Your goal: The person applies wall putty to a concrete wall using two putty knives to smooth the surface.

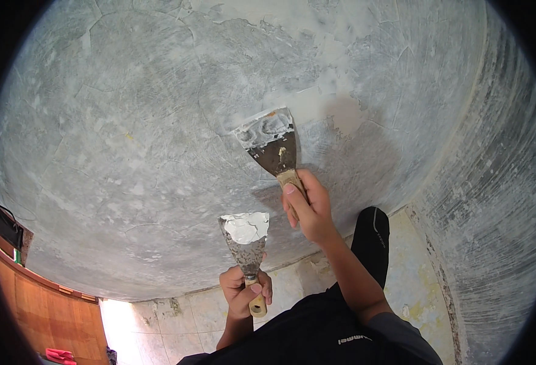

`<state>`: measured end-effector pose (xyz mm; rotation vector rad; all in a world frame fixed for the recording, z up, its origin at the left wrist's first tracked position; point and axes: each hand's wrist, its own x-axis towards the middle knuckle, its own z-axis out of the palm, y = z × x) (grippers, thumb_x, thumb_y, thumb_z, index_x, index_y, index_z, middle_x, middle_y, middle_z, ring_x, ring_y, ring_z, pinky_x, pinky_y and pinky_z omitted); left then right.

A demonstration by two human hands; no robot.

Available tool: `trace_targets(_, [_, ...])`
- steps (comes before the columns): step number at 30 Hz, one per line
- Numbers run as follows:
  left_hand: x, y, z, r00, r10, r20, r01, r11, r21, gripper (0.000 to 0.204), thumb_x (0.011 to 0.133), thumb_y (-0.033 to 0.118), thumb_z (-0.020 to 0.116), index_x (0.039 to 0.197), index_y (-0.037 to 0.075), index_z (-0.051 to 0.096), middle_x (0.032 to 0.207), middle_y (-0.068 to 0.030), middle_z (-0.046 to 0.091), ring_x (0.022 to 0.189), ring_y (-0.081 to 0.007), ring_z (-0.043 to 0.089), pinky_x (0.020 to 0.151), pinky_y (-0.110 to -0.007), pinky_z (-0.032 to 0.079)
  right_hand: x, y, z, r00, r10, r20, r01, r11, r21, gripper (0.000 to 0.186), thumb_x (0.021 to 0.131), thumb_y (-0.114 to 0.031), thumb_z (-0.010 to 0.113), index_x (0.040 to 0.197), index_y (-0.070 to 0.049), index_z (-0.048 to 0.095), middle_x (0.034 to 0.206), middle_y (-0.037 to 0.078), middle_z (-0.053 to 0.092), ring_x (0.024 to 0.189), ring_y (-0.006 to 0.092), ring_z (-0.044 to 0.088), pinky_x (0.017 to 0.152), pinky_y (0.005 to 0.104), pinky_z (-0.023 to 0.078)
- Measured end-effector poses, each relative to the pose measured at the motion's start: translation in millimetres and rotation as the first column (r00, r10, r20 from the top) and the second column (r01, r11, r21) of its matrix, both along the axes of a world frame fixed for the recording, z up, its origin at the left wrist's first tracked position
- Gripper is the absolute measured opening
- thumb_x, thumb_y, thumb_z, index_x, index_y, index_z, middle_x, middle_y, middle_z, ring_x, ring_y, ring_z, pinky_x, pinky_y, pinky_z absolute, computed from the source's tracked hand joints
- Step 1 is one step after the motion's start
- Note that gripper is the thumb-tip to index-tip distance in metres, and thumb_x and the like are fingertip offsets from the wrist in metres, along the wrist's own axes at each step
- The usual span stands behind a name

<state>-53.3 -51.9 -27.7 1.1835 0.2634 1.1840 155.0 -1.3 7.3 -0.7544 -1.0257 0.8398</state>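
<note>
My right hand (309,207) grips the wooden handle of a wide putty knife (278,157), fingers wrapped round it. Its blade is smeared with white and grey filler, and the top edge lies against the grey wall (140,115), beside a pale filled patch (309,102). Lower down, my left hand (243,295) is closed round the wooden handle of a second putty knife (243,252). That one points upward, with a thick white lump of putty (246,227) across the end of its speckled blade.
A second wall (493,201) with streaky marks meets the first at a corner on the right. Below lies a stained tiled floor (414,280). Brown wooden furniture (55,316) stands at lower left, with a red cloth (60,356) near it and a dark bag (3,225) above.
</note>
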Motion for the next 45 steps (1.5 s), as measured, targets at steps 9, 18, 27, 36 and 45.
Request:
trace_targets(9, [-9, -1, -3, 1.0, -0.012, -0.014, 0.011, 0.998, -0.066, 0.055, 0.081, 0.006, 0.061, 0.131, -0.015, 0.053, 0.061, -0.013, 0.058, 0.046, -0.0185, 0.055, 0.043, -0.029, 0.046, 4, -6, -40, 0.996, 0.088, 0.0, -0.088, 0.996, 0.001, 0.019, 0.103, -0.017, 0.049, 0.105, 0.001, 0.056, 0.07, 0.003, 0.055, 0.046, 0.0059, 0.043, 0.044, 0.0215, 0.035])
trace_targets(18, [-2, -1, -1, 1.0, -0.011, 0.006, 0.011, 1.0, -0.013, 0.053, 0.085, 0.009, 0.064, 0.131, -0.014, 0.054, 0.058, -0.0106, 0.054, 0.039, -0.018, 0.05, 0.038, -0.028, 0.04, -2, 6, -16, 0.993, 0.078, 0.084, -0.073, 0.996, -0.06, 0.02, 0.104, -0.02, 0.05, 0.105, -0.001, 0.057, 0.072, 0.004, 0.058, 0.048, 0.0054, 0.046, 0.045, 0.0231, 0.035])
trace_targets(27, [-5, 1, -4, 0.999, -0.041, 0.001, 0.041, 0.998, -0.055, 0.053, 0.082, 0.005, 0.06, 0.13, -0.015, 0.053, 0.063, -0.0125, 0.059, 0.046, -0.018, 0.056, 0.044, -0.028, 0.047, 16, -13, -42, 0.997, 0.065, 0.039, -0.063, 0.997, -0.036, 0.022, 0.103, -0.021, 0.05, 0.104, -0.001, 0.057, 0.067, 0.004, 0.057, 0.046, 0.0065, 0.045, 0.044, 0.0226, 0.034])
trace_targets(36, [-1, 3, -3, 0.999, -0.05, 0.005, 0.05, 0.998, -0.035, 0.052, 0.082, 0.005, 0.06, 0.129, -0.016, 0.053, 0.063, -0.013, 0.059, 0.046, -0.0181, 0.056, 0.044, -0.029, 0.047, 41, -17, 17, 1.0, -0.026, -0.017, 0.026, 0.999, -0.037, 0.026, 0.104, -0.025, 0.053, 0.107, 0.0, 0.06, 0.066, 0.0, 0.053, 0.045, 0.0033, 0.04, 0.041, 0.0207, 0.032])
trace_targets(45, [-2, 4, -3, 0.998, -0.056, -0.025, 0.055, 0.997, -0.046, 0.052, 0.082, 0.006, 0.061, 0.129, -0.016, 0.053, 0.062, -0.0131, 0.059, 0.045, -0.018, 0.056, 0.044, -0.029, 0.046, 42, -41, -10, 1.0, 0.001, 0.023, 0.003, 0.987, -0.162, 0.026, 0.104, -0.026, 0.054, 0.109, -0.001, 0.061, 0.065, -0.001, 0.052, 0.045, 0.0027, 0.04, 0.04, 0.0203, 0.031])
